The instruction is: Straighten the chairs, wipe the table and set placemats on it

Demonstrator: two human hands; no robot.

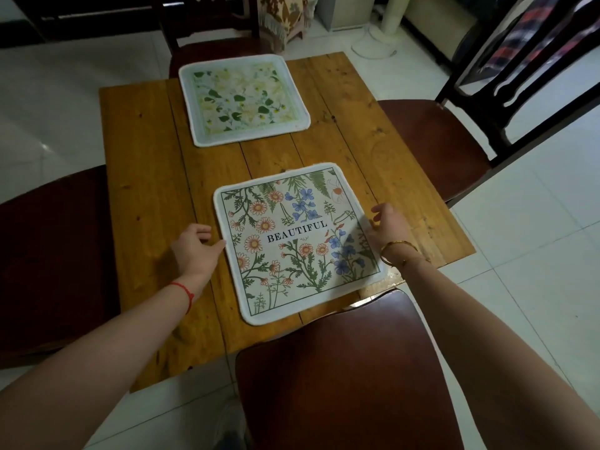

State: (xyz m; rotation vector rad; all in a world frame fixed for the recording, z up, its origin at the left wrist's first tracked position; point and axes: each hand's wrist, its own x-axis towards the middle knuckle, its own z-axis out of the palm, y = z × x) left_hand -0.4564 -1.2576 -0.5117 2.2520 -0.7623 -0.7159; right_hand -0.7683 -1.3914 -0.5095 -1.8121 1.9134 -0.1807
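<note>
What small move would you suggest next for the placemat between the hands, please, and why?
Probably slide the BEAUTIFUL placemat slightly toward the middle of the table: its near edge lies close to the table's edge, and the left hand and right hand flank its sides.

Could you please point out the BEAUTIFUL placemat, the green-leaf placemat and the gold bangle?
BEAUTIFUL placemat (297,242), head view, its printed middle.
green-leaf placemat (243,99), head view, its leafy centre.
gold bangle (398,243), head view, band on the right wrist.
</note>
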